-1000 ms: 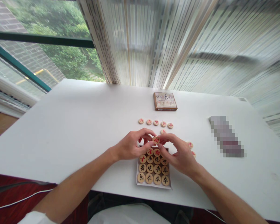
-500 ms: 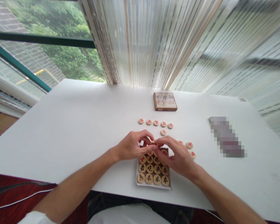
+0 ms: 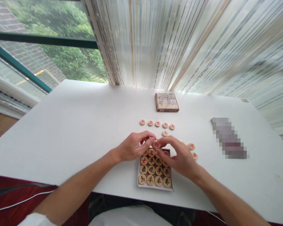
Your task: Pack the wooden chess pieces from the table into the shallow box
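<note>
Between my fingertips a round Chinese chess piece (image 3: 156, 144) with a red character is held up, its face toward me. My left hand (image 3: 136, 146) pinches it from the left, and my right hand (image 3: 178, 153) grips it from the right. Just below lies the open box tray (image 3: 155, 188), filled with rows of pieces, red-marked ones at the far end and black-marked ones nearer. My right fingers partly cover the tray's upper right corner. A row of several red pieces (image 3: 158, 124) lies beyond my hands, with one more red piece (image 3: 165, 133) just in front of it.
The printed box lid (image 3: 167, 102) lies farther back on the white table (image 3: 85, 125). Right of my right hand are red pieces (image 3: 191, 146), one partly hidden. A pixelated flat object (image 3: 230, 138) lies at the right. Curtains (image 3: 151, 44) hang along the table's far edge.
The piece in my fingers has tilted from nearly edge-on to showing its red face. My fingertips have shifted slightly, uncovering more of the tray's far row.
</note>
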